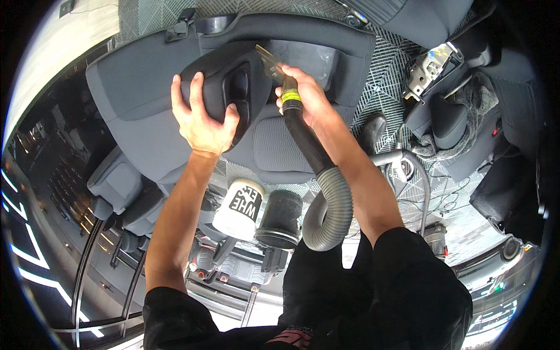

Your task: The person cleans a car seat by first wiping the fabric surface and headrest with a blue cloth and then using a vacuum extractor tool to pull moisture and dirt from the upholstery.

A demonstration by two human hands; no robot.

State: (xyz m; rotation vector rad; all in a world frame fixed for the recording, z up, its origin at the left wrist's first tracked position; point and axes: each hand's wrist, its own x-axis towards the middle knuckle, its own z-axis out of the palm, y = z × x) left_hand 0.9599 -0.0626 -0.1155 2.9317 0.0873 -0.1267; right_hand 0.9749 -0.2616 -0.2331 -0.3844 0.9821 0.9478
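Observation:
A dark grey rear car seat back (280, 146) lies before me, with its padded armrest (205, 65) folded out. My left hand (205, 116) grips the armrest, fingers spread over one side and the thumb at the rim of the cup-holder recess (238, 81). In my right hand (306, 94) is a vacuum nozzle (271, 65), flat and translucent, its tip against or close to the armrest's edge. A yellow-green band marks the joint to a black tube, and a ribbed grey vacuum hose (334, 192) curls back towards my body.
A white bucket (238, 210) with lettering and a black bucket (280, 214) stand below the seat back. Removed seat parts and a grey towel (472, 105) lie at right, beside a metal bracket (433, 70). Another grey hose (422, 175) crosses the tiled grating floor (385, 83).

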